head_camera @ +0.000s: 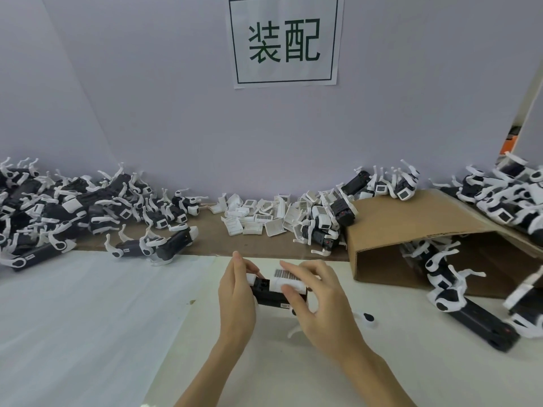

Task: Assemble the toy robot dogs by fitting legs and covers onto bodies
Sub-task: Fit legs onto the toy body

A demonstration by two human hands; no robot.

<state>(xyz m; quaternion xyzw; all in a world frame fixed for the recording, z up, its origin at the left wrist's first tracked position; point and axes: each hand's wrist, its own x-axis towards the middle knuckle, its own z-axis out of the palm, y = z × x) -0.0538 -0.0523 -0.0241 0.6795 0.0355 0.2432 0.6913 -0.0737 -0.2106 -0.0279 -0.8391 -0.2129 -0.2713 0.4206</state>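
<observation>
holding a black rectangular plastic toy dog body (269,296) just above the white bench (88,304), the left hand (236,304) curls its fingers round one end, probably to steady it. the right hand (318,304) pinches a white plastic cover with a barcode label (286,279) onto the top, fingers narrowly closed. loose white covers (258,215) lie heaped behind.

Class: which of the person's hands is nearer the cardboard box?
Right. The right hand is beside the cardboard box; the left hand is farther away, across the toy body.
</observation>
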